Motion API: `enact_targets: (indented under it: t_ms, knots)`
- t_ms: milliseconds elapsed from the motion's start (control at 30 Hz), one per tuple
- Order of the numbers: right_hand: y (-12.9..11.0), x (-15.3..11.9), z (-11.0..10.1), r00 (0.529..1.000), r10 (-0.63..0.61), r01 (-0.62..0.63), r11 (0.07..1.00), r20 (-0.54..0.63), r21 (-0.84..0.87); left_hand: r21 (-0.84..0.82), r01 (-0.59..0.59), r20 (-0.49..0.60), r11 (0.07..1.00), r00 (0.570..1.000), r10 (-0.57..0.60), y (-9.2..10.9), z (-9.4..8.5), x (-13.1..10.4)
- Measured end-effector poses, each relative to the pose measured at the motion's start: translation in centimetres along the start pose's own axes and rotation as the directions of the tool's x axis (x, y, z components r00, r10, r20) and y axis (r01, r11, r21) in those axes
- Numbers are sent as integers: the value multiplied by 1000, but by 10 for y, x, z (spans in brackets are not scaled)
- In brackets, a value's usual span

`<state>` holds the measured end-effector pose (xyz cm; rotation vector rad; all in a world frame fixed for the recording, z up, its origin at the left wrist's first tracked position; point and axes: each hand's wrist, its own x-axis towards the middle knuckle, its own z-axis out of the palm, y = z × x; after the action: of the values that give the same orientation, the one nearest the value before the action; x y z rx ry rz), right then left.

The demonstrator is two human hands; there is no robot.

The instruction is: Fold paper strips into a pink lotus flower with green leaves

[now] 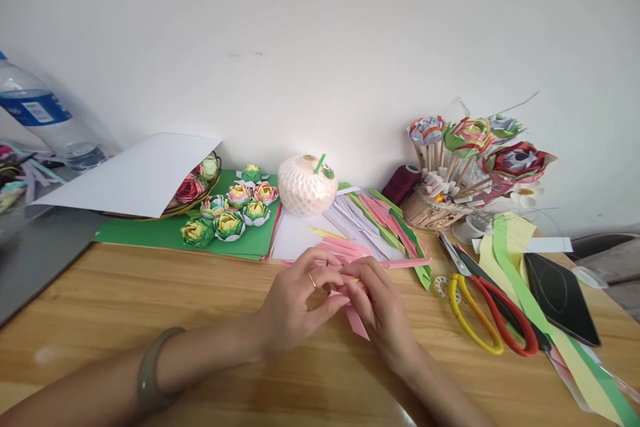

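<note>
"Taking the hands as the middle of the dial, what are you seeing from the left?"

"A water bottle (40, 109) is standing far off at ten o'clock. Nearer on that line, a white sheet (125, 177) is lying over part of a basket (213, 190), and paper flowers (230, 225) are sitting on green card (135, 233)."

"And the left hand (295, 300)?"

"It is wearing a ring (312, 280) and pinching pink paper (357, 324), right at the dial's centre, above the wooden table (210, 373)."

"Is the paper lying folded there?"

"Possibly, but the fingers are covering most of it, so I'm not betting on it."

"What is sitting behind?"

"A white ornament (305, 193) is resting at eleven, and paper strips (373, 217) are spreading between twelve and one."

"Is the right hand (383, 307) gripping too?"

"Yes, its thumb and fingers are closing on the same piece."

"Farther right?"

"A pot (425, 209) is holding stemmed blooms (467, 137) between one and two, while scissors (484, 312) are lying at three, with a black device (563, 300) resting beyond them"
</note>
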<state>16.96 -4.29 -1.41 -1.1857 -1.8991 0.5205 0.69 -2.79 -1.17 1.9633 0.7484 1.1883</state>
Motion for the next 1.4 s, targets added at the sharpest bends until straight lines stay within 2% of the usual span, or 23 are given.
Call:
enact_targets:
  t_ms: [100,267,400,500,567,633,700,800,900,967,1133,1300,1400]
  knots:
    - [-1,-1,0,999,-6,5,999,-31,-39,7,-46,-6,999,999,46,0,-1,3]
    - [1,-2,0,997,-5,-1,996,-74,-86,-38,-44,-25,998,999,43,0,-1,4]
    - [5,-3,1,996,1,-7,997,-85,-76,-97,45,32,994,999,-42,2,2,2]
    - [5,-1,-2,998,23,-20,999,-56,47,-182,168,39,969,986,-164,-1,1,4]
    - [4,2,-5,996,88,-85,969,-3,233,-284,276,9,918,958,-285,-5,-1,7]
    - [3,6,-8,982,170,-188,884,81,429,-426,378,12,822,911,-412,-10,-4,12]
    - [2,9,-10,966,214,-259,800,145,541,-533,441,41,722,866,-499,-15,-6,15]
    - [2,12,-10,969,219,-245,807,113,538,-642,500,129,582,818,-560,-18,-7,17]
    - [3,11,-9,971,236,-230,871,39,434,-673,541,235,505,803,-547,-18,-7,18]
    - [4,9,-9,970,244,-231,882,20,411,-665,541,249,515,810,-531,-18,-7,18]
    - [3,9,-10,974,226,-203,812,25,547,-666,481,188,570,848,-496,-24,-7,19]
    - [2,7,-12,989,149,-123,866,-16,484,-513,344,31,786,923,-384,-25,-8,16]
    - [2,5,-12,992,128,-105,881,-18,461,-479,294,-10,827,941,-339,-24,-8,15]
